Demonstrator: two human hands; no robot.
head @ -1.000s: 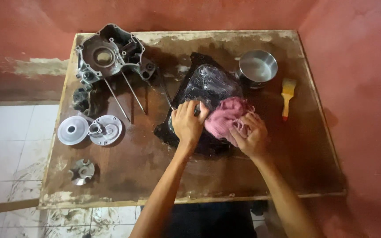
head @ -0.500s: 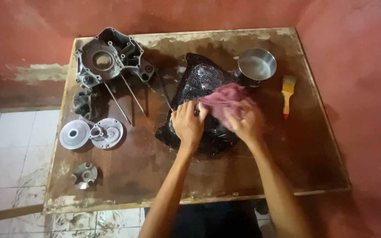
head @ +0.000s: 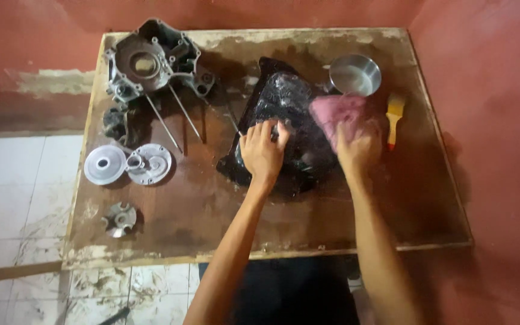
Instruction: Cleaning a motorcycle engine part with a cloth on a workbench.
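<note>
Nearest, two bare forearms reaching up from the near edge over a worn brown wooden desk (head: pixel 170 210) with a pale, chipped rim.

Left hand (head: pixel 263 150) laid flat, fingers spread, pressing on a glossy black plastic engine cover (head: pixel 284 102). Right hand (head: pixel 359 144) closed around a crumpled pink rag (head: pixel 335 111), held against the cover's right edge.

Black cover at desk centre, long axis running from near-left to far-right, narrower end pointing far, broader end near, beneath the left hand.

Left of it, near the desk's left edge: a small grey metal star-shaped part (head: pixel 120 219), then farther two round silver metal discs (head: pixel 127 164) side by side, touching.

Farther still, two thin steel rods (head: pixel 176 117) lying diagonally, and a grey cast-metal engine casing (head: pixel 151 63) at the far left corner.

Far right: a round shiny steel bowl (head: pixel 355 73), and just right of the rag a yellow-handled paintbrush (head: pixel 394 117).

Around the desk, reddish-pink walls (head: pixel 489 90); white tiled floor (head: pixel 19 198), stained, on the left.
</note>
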